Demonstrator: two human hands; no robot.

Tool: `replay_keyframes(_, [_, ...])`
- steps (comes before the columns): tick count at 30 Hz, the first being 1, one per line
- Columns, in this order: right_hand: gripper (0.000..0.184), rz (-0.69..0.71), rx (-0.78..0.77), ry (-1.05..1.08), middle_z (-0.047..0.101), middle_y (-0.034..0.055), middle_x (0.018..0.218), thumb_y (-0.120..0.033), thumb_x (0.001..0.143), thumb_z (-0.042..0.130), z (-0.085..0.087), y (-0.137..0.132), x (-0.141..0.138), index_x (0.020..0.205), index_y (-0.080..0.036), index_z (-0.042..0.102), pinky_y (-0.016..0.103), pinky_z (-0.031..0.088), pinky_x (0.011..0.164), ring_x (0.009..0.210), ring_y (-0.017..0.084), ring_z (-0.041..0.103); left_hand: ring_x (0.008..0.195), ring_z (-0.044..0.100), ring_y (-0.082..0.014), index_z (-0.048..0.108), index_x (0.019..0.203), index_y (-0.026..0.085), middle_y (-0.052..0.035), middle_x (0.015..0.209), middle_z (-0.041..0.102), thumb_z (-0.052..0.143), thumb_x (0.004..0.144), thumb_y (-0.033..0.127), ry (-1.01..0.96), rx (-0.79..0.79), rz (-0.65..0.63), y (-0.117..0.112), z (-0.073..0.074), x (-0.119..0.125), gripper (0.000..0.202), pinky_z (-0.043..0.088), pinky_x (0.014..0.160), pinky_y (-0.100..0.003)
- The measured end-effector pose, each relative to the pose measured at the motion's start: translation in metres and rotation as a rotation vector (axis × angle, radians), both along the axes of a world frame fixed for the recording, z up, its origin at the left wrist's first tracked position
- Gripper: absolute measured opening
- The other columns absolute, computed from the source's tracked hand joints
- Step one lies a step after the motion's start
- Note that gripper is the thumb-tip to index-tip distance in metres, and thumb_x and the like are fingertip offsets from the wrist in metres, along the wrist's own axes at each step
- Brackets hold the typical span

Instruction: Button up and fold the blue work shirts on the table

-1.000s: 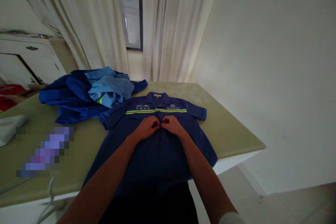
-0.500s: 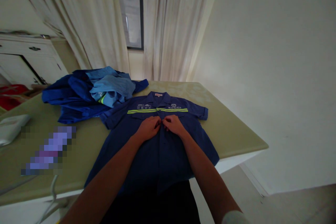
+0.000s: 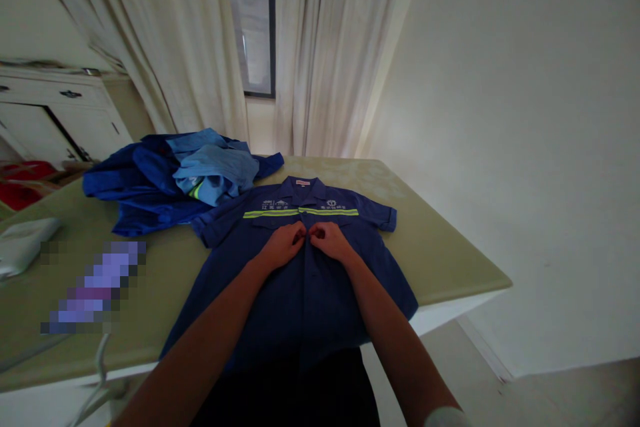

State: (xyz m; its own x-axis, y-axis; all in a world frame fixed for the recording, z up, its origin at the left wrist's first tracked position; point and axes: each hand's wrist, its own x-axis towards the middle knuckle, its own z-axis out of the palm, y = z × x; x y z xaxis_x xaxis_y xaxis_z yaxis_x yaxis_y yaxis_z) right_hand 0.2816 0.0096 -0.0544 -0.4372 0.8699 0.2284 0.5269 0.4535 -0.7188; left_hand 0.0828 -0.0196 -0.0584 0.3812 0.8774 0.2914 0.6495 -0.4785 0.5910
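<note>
A dark blue short-sleeved work shirt [image 3: 330, 293] lies front up on the table, collar toward the window and hem at the near edge. A yellow-green reflective stripe [image 3: 330, 212] crosses its chest below white lettering. At the button placket, just under the stripe, my left hand [image 3: 285, 243] pinches the cloth with closed fingers. My right hand [image 3: 330, 240] is closed on the placket right beside it, the fingertips almost meeting. Whether a button sits between the fingers is hidden.
Crumpled blue garments [image 3: 145, 177] are heaped at the back left of the green-topped table [image 3: 450, 260]. A blurred purple item [image 3: 97, 287], a white object [image 3: 25, 243] and a pale cable [image 3: 101, 360] are at the left. Curtains [image 3: 340, 47] hang behind; a wall stands at the right.
Both hands stay at the same spot on the placket, with only small finger shifts. The right hand's fingers look slightly more curled. The shirt lies as before.
</note>
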Motion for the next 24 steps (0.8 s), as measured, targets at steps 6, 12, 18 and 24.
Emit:
replay_keyframes(6, [0.011,0.043,-0.052,0.041,0.07,-0.0004,0.072,-0.012,0.079,0.067,-0.004,0.003,0.002,0.085,-0.016,0.075,0.021,0.043,0.063,0.064,0.012,0.06,0.074,0.064,-0.0176,0.058,0.091,0.022,-0.0003,0.079,0.067,0.054,0.088,0.019,-0.062,-0.014,-0.001,-0.001,0.003,0.001,0.006,0.043,0.069,-0.028])
replay_keyframes(12, [0.007,0.063,-0.017,-0.024,0.07,-0.0005,0.072,-0.018,0.085,0.069,-0.003,0.002,0.002,0.088,-0.017,0.075,0.022,0.04,0.063,0.064,0.012,0.059,0.071,0.064,-0.0173,0.062,0.087,0.021,-0.001,0.078,0.07,0.057,0.094,0.04,-0.113,-0.059,0.031,-0.004,0.011,0.003,0.022,0.043,0.066,-0.029])
replay_keyframes(18, [0.009,-0.005,-0.005,-0.081,0.071,0.0007,0.076,-0.014,0.085,0.065,-0.002,0.002,0.0,0.087,-0.017,0.073,0.023,0.04,0.065,0.068,0.014,0.06,0.074,0.066,-0.0167,0.068,0.094,0.019,-0.0017,0.083,0.072,0.053,0.086,0.019,-0.179,-0.097,-0.006,0.001,0.007,-0.002,0.017,0.048,0.071,-0.028])
replay_keyframes(24, [0.008,-0.018,0.0,-0.056,0.07,0.0005,0.074,-0.014,0.085,0.065,-0.004,0.003,-0.001,0.084,-0.017,0.072,0.023,0.04,0.065,0.067,0.014,0.059,0.073,0.065,-0.0161,0.064,0.094,0.019,-0.0003,0.081,0.069,0.058,0.076,0.012,-0.2,-0.129,-0.03,0.004,0.003,-0.001,0.02,0.05,0.072,-0.027])
